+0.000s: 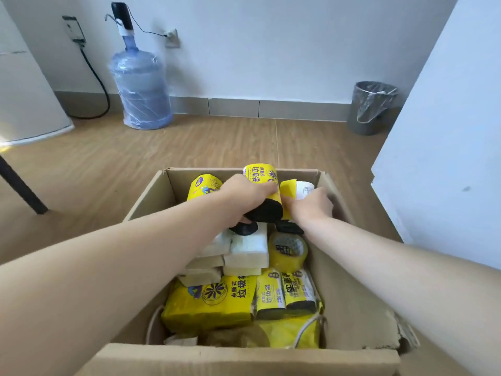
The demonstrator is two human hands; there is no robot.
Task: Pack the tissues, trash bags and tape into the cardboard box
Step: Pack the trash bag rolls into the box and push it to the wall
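Note:
An open cardboard box (151, 198) stands on the floor below me, holding yellow-wrapped trash bag rolls, white tissue packs (248, 249) and a roll of clear yellowish tape (288, 251). My left hand (245, 195) grips a black trash bag roll with a yellow label (261, 176) at the far end of the box. My right hand (311, 206) is closed on another yellow-and-white labelled roll (296, 188) beside it. A third roll (203, 187) leans at the far left. More yellow trash bag packs (211, 302) lie at the near end.
A blue water jug (142, 88) with a pump stands against the far wall. A grey trash bin (370, 107) sits at the right, beside a white wall corner (433, 147). A dark table leg (21, 188) and a white appliance (24, 99) are at the left. Wood floor surrounds the box.

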